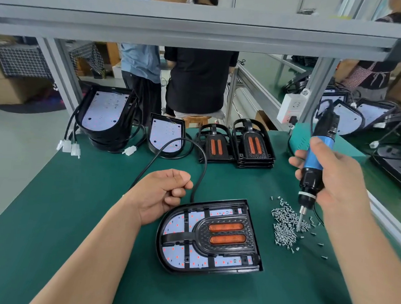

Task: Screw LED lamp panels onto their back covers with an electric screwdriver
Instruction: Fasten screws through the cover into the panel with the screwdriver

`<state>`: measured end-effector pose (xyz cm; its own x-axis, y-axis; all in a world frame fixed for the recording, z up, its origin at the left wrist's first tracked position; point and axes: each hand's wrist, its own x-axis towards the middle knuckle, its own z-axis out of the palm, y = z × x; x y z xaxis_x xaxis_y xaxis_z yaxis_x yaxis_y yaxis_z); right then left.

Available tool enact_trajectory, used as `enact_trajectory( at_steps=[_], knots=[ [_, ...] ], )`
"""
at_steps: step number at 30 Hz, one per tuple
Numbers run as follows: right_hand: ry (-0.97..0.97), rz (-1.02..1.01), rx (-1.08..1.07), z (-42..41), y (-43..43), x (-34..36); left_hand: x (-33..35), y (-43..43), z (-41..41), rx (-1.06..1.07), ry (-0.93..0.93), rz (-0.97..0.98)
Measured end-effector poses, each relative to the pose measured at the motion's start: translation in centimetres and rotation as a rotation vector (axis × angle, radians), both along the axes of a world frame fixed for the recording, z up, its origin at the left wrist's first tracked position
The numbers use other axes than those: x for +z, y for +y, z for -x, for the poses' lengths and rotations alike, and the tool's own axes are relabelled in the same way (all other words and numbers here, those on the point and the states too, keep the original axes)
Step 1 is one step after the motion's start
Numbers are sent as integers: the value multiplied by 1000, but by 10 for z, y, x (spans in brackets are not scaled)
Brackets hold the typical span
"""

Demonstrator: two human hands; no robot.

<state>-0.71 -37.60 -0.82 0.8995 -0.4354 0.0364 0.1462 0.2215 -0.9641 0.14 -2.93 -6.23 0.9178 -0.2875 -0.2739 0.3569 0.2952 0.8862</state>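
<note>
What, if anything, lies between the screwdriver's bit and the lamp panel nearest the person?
Nothing visible. The right hand holds the electric screwdriver with its bit in the screw pile, right of the lamp panel; only bare green mat separates them. The left hand sits by the cable at the panel's far side, off that path.

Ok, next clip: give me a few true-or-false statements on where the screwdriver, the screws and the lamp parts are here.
1. The right hand grips a blue electric screwdriver. True.
2. The screwdriver's bit rests on the front lamp panel. False: its tip is down in the screw pile, to the right of the panel.
3. The screws sit in a tray. False: they lie loose on the green mat.
4. Two stacks of black frames with orange lenses stand at the mat's far side. True.
</note>
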Motion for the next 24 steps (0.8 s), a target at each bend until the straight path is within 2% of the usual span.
enact_trajectory(
  at_steps=[11,19,24],
  knots=[
    [-102,-512,-110,-22,29,16,-4,-1,-2,9,-10,30],
    [-73,-615,-110,-41,56,2,-4,-1,-2,-47,18,51],
    [-135,-714,-84,-40,77,-4,-3,1,-1,-119,-12,48]
  ],
)
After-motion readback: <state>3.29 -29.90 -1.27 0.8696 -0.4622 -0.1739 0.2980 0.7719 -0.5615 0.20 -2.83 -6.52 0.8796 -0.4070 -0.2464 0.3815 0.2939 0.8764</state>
